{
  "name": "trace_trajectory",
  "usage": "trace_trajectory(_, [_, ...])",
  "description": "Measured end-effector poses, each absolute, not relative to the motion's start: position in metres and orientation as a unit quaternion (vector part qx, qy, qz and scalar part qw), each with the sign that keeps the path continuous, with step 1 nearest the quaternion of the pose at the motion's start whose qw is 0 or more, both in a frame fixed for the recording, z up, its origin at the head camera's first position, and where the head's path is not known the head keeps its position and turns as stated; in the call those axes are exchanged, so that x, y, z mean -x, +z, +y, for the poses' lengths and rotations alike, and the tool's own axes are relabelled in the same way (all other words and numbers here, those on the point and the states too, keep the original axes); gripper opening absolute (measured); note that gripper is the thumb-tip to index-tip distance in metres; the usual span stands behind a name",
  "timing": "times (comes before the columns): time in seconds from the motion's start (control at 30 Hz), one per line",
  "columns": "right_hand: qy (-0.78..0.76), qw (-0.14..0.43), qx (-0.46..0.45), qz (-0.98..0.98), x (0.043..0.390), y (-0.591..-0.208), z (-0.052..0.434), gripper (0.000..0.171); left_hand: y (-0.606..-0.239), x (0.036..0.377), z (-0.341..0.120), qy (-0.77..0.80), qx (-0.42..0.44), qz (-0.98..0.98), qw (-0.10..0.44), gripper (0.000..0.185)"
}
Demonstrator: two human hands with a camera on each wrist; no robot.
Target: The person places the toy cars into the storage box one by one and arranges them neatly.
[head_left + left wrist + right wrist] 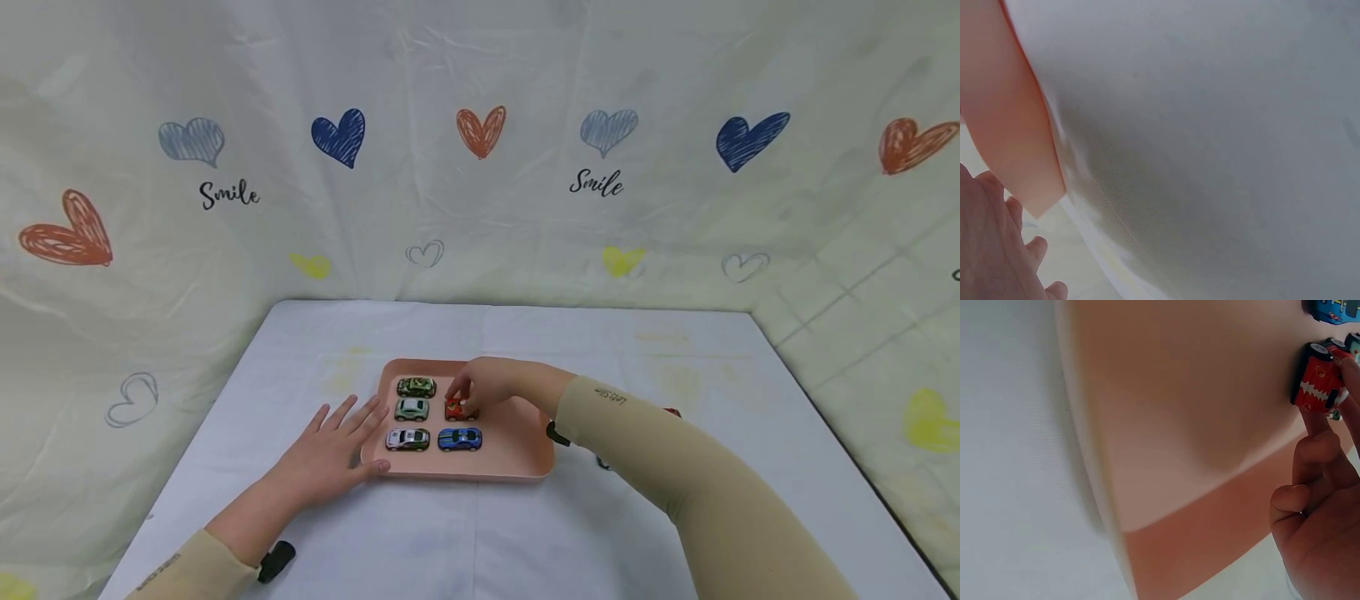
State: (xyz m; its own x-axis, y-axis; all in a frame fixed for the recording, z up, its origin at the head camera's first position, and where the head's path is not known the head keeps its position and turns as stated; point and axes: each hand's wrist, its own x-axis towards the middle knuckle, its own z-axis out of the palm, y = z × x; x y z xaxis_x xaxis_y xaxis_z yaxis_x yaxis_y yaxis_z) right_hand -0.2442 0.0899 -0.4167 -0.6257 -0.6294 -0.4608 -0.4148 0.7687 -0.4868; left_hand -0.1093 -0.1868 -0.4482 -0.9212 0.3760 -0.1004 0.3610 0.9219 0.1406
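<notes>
A pink tray point(513, 446) on the table carries several small toy cars. My right hand point(491, 385) reaches over it and pinches a red toy car point(454, 411) between thumb and fingers; white teeth-like markings show on the red car point(1315, 387) in the right wrist view. Around it stand a dark green car point(416, 387), a pale green car point(412, 409), a white car point(407, 440) and a blue car point(460, 439). Fingers spread and straight, my left hand point(330, 457) lies at the tray's left edge, its thumb by the near left corner.
A white cloth covers the table point(390, 542). Right of the tray, a bit of a red object point(672, 412) and a small dark object point(603, 463) peek out from behind the right sleeve point(667, 450). A cloth wall point(480, 225) printed with hearts stands behind.
</notes>
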Motion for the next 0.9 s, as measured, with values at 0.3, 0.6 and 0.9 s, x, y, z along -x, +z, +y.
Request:
trace_trajectory(0.3, [-0.171,0.318,0.295,0.885,0.245,-0.416,0.091,0.035,-0.451,0.111,-0.187,0.060,-0.189,0.978,0.060,0.085])
trace_trajectory(0.6, [-0.166,0.295,0.307,0.890,0.251,-0.412,0.093,0.038,-0.451,0.110,-0.188,0.060,-0.192,0.978,0.054,0.085])
trace_trajectory(0.9, [-0.199,0.290,0.310,0.883,0.252,-0.403,0.103,0.038,-0.452,0.110,-0.188,0.058,-0.191,0.978,0.057,0.085])
